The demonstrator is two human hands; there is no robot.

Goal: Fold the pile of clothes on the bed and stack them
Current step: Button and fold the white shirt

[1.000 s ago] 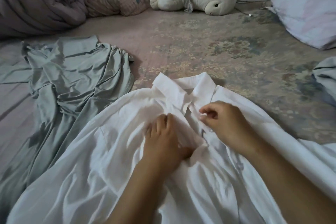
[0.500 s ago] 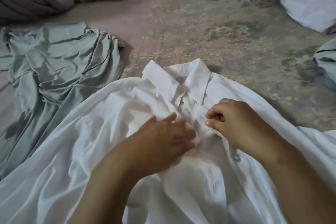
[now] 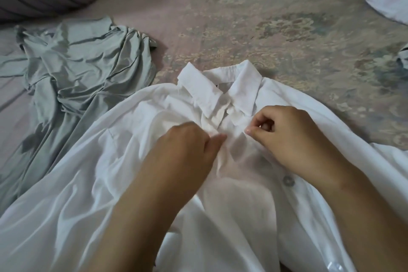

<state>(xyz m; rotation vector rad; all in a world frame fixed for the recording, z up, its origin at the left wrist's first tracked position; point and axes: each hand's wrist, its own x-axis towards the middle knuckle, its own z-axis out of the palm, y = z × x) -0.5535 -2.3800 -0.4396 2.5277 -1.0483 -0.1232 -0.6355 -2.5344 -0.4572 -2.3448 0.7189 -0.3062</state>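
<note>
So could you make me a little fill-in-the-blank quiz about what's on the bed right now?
1. Both hands pinch the front of a white shirt just below its ____.
2. Beside the left hand, to its left, lies a crumpled garment coloured ____.
3. Near the right hand, on the shirt's placket, sits one grey ____.
4. At the far edge of the bed lies a white plush ____.

Missing words: collar; grey-green; button; toy

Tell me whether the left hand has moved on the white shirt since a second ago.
Yes. The left hand has slid rightward toward the button placket, now pinching cloth below the collar of the white shirt, close to the right hand.
</note>
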